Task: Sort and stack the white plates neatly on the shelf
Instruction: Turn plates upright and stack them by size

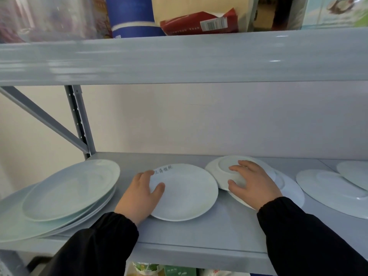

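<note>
On the grey shelf (229, 232) lie several white plates. My left hand (139, 196) grips the left rim of a small plate (187, 194) in the middle, thumb on top; faint writing marks its far edge. My right hand (254, 184) holds a small upside-down plate (223, 170), tilted and resting on a larger plate (292, 190) beneath it. A stack of larger plates (67, 192) sits at the left, slightly fanned out. Two more overlapping plates (328, 192) lie at the right.
The upper shelf board (179, 58) hangs low over the plates, carrying a blue cylinder (131, 16) and a red packet (199, 22). A diagonal brace and upright post (77, 120) stand at the back left. Packages show below the shelf's front edge.
</note>
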A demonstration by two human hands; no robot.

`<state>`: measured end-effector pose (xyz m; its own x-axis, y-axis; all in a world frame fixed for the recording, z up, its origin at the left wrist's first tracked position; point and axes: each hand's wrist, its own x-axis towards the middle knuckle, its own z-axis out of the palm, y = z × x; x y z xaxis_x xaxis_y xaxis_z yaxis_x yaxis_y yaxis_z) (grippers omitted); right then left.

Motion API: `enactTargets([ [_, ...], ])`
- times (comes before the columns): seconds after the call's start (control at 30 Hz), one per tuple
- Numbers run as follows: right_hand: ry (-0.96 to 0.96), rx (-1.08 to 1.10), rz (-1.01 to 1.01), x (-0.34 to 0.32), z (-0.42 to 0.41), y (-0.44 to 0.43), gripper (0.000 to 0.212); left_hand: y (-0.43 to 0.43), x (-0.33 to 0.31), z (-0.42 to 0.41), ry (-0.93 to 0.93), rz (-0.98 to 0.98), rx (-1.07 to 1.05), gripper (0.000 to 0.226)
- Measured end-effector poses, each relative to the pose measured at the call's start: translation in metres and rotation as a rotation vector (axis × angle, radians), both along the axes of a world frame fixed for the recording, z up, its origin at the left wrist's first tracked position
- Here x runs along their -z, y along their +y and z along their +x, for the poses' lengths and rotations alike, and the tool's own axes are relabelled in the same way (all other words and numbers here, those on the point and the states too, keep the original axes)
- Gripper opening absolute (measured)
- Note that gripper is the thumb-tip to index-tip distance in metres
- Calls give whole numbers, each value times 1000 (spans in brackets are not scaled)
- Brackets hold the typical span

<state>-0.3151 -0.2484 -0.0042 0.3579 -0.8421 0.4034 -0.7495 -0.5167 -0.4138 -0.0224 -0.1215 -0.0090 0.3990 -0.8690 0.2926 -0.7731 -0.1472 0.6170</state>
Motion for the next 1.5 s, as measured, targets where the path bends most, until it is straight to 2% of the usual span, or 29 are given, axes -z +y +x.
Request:
enactTargets([
  [0.07,13,-4,6,0,0,-1,50,0,4,5,-36,9,103,56],
  [0.13,30,-12,3,1,0,-1,51,2,7,10,-51,-5,177,66],
  [0.27,76,-34,7,3,2,-3,57,3,11,22,-175,-50,237,76],
  [0.43,196,-46,29,7,4,-6,80,6,11,35,-277,-63,247,75],
  [0.73,281,-28,-79,13,3,-9,56,8,13,33,-511,-50,264,76],
  [0.9,291,32,-122,11,2,-6,56,11,9,28,-568,-49,290,73],
  [1.07,275,130,-293,12,0,-11,64,15,9,27,-565,-71,290,73],
  [1.17,215,220,-364,11,-4,-13,70,15,9,27,-571,-105,304,70],
  [1.23,145,238,-400,11,-7,-13,66,15,10,28,-565,-122,308,68],
  [1.37,-147,285,-354,-2,-9,-5,60,15,9,28,-552,-138,314,67],
  [1.5,-352,262,-438,-19,-2,12,56,15,8,28,-554,-156,307,65],
])
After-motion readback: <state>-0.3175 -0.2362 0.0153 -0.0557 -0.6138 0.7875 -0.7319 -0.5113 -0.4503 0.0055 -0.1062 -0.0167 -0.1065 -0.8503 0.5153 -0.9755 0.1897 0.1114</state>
